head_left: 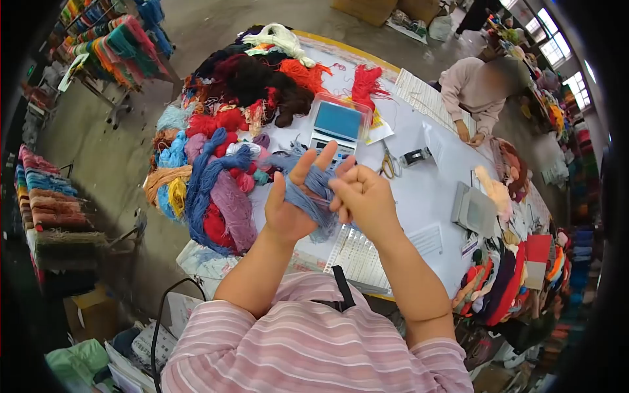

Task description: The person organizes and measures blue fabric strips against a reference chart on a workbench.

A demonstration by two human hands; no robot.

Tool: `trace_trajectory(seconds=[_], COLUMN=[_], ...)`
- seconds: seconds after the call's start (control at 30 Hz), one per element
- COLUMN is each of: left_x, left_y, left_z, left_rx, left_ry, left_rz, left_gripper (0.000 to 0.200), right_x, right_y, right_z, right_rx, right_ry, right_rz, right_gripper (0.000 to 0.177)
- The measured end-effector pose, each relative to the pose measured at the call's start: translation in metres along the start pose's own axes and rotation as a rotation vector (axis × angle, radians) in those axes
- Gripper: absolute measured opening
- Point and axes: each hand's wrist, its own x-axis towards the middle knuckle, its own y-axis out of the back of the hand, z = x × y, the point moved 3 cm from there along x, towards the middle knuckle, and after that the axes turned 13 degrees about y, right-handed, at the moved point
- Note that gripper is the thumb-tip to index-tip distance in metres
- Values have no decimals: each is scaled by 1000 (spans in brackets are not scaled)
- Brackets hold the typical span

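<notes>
Grey-blue yarn is looped around the fingers of my left hand, which is held palm up with thumb and fingers spread. Close beside it, my right hand is closed in a pinch at the yarn's right side; the strand between its fingertips is too fine to make out clearly. Loose ends of the yarn hang below my hands over the white table. Just beyond my hands stands a digital scale with a blue pan, partly hidden by my fingers.
Heaped colored yarn skeins cover the table's left side. Scissors, a black tape-like object and a grey device lie to the right. A co-worker leans over the far right edge. Yarn racks stand left.
</notes>
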Motion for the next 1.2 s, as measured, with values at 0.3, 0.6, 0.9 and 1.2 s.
trace_trajectory(seconds=[0.3,0.6,0.9,1.2], left_x=[4,-2,-16,-12], left_y=[7,11,15,15], left_z=[6,-3,9,16], left_rx=[369,482,450,432], left_ry=[131,340,502,507], left_rz=[215,389,443,416], left_gripper=[68,62,52,67], right_x=[-29,-19,-15,-14], right_y=[23,10,18,14], right_z=[19,30,54,22], right_rx=[-582,-482,166,-378], right_ry=[484,425,43,21], right_rz=[123,-76,-73,-162], right_gripper=[39,16,18,11])
